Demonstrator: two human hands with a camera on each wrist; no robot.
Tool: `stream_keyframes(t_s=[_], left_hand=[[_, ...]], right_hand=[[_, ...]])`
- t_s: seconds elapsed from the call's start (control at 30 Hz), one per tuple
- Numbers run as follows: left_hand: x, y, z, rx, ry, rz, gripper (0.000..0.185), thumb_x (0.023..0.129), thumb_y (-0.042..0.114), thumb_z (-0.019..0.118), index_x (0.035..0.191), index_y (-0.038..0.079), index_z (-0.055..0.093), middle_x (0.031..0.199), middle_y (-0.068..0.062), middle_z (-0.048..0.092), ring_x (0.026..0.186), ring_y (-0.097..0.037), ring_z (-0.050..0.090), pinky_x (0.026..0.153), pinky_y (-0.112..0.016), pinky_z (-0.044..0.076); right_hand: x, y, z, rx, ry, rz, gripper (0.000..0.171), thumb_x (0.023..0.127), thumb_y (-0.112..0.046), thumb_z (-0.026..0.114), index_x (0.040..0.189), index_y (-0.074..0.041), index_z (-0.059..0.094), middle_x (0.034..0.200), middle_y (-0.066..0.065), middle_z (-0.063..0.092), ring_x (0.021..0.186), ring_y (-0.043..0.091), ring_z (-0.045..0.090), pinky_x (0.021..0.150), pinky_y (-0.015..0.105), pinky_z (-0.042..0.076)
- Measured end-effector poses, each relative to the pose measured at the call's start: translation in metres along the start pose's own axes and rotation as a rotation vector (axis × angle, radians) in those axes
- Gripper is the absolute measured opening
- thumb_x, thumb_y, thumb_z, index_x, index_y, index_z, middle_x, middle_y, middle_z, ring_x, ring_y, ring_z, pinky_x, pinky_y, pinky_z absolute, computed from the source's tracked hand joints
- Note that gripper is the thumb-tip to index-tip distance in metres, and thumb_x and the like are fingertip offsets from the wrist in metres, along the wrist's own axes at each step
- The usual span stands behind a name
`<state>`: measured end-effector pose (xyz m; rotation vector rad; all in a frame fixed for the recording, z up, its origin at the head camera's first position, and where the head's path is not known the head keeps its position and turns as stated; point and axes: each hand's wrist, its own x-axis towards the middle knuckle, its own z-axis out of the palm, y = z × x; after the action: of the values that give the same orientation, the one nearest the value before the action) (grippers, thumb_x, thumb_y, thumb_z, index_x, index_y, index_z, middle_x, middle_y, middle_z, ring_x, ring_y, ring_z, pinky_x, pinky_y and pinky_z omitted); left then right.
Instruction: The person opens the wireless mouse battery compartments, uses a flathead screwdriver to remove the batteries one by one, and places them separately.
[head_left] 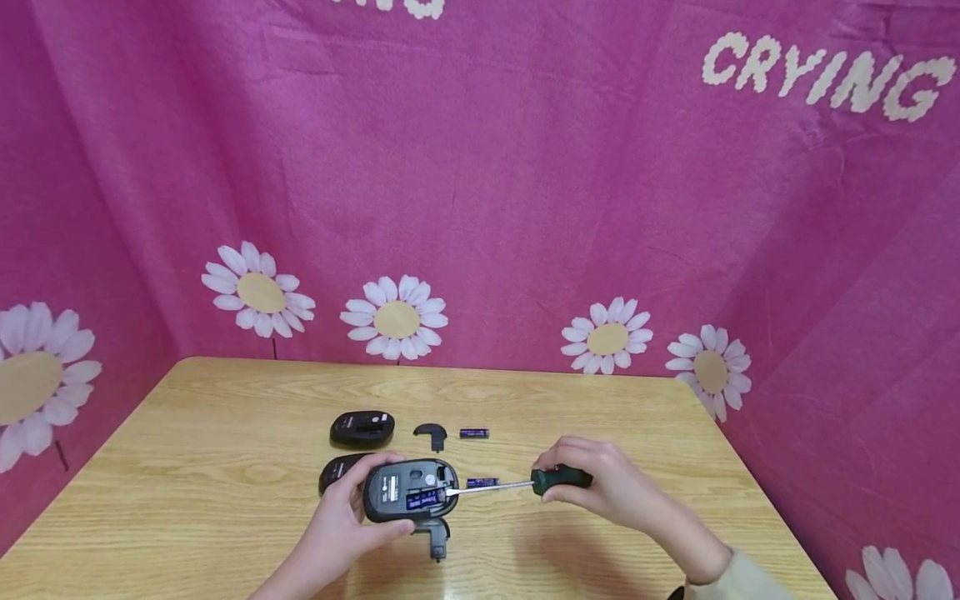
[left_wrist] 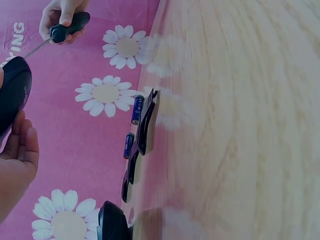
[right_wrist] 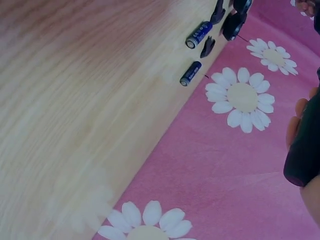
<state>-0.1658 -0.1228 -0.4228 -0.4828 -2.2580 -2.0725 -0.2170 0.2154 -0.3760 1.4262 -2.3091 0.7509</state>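
On the light wooden table (head_left: 225, 467), the left hand (head_left: 341, 521) grips a black computer mouse turned underside up (head_left: 410, 490), fingers curled round its near and far edges. A blue battery (head_left: 424, 499) sits in the mouse's open compartment. The right hand (head_left: 600, 483) is closed round the dark green handle of a screwdriver (head_left: 561, 479), at three o'clock from the mouse; its thin metal shaft runs leftward, the tip at the battery's end.

Just beyond the shaft lies a loose blue battery (head_left: 482, 482). At twelve o'clock lie a second black mouse (head_left: 362, 428), a small black curved cover (head_left: 431, 433) and another blue battery (head_left: 474, 433). A third black mouse (head_left: 337, 471) lies partly hidden behind the left hand at ten o'clock. A black plastic piece (head_left: 437, 537) rests at six o'clock, just under the held mouse.
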Motion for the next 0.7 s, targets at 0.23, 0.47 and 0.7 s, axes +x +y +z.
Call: stream_keyframes(t_s=[0.23, 0.47, 0.7], left_hand=[[-0.001, 0.002, 0.001, -0.035, 0.018, -0.018, 0.068, 0.067, 0.003, 0.082, 0.127, 0.009, 0.051, 0.13, -0.013, 0.053, 0.111, -0.007, 0.056, 0.091, -0.017, 0.047], [-0.002, 0.001, 0.001, -0.071, 0.03, -0.027, 0.068, 0.067, 0.0, 0.082, 0.127, 0.007, 0.05, 0.131, -0.015, 0.052, 0.11, -0.007, 0.057, 0.089, -0.019, 0.049], [-0.003, 0.004, 0.003, -0.117, 0.07, -0.127, 0.069, 0.068, -0.002, 0.08, 0.129, 0.008, 0.049, 0.132, -0.015, 0.053, 0.107, -0.01, 0.059, 0.086, -0.02, 0.051]], right_hand=[[-0.002, 0.002, 0.007, 0.065, 0.017, 0.03, 0.03, 0.076, -0.018, 0.077, 0.104, -0.016, 0.065, 0.098, -0.005, 0.067, 0.082, 0.004, 0.06, 0.069, 0.013, 0.049], [-0.006, 0.001, 0.02, 0.128, 0.042, 0.099, 0.029, 0.076, -0.016, 0.078, 0.102, -0.019, 0.066, 0.094, -0.007, 0.066, 0.08, 0.004, 0.059, 0.069, 0.015, 0.05], [-0.009, -0.002, 0.031, 0.186, 0.087, 0.141, 0.03, 0.074, -0.014, 0.079, 0.1, -0.019, 0.066, 0.089, -0.008, 0.066, 0.079, 0.004, 0.06, 0.07, 0.018, 0.051]])
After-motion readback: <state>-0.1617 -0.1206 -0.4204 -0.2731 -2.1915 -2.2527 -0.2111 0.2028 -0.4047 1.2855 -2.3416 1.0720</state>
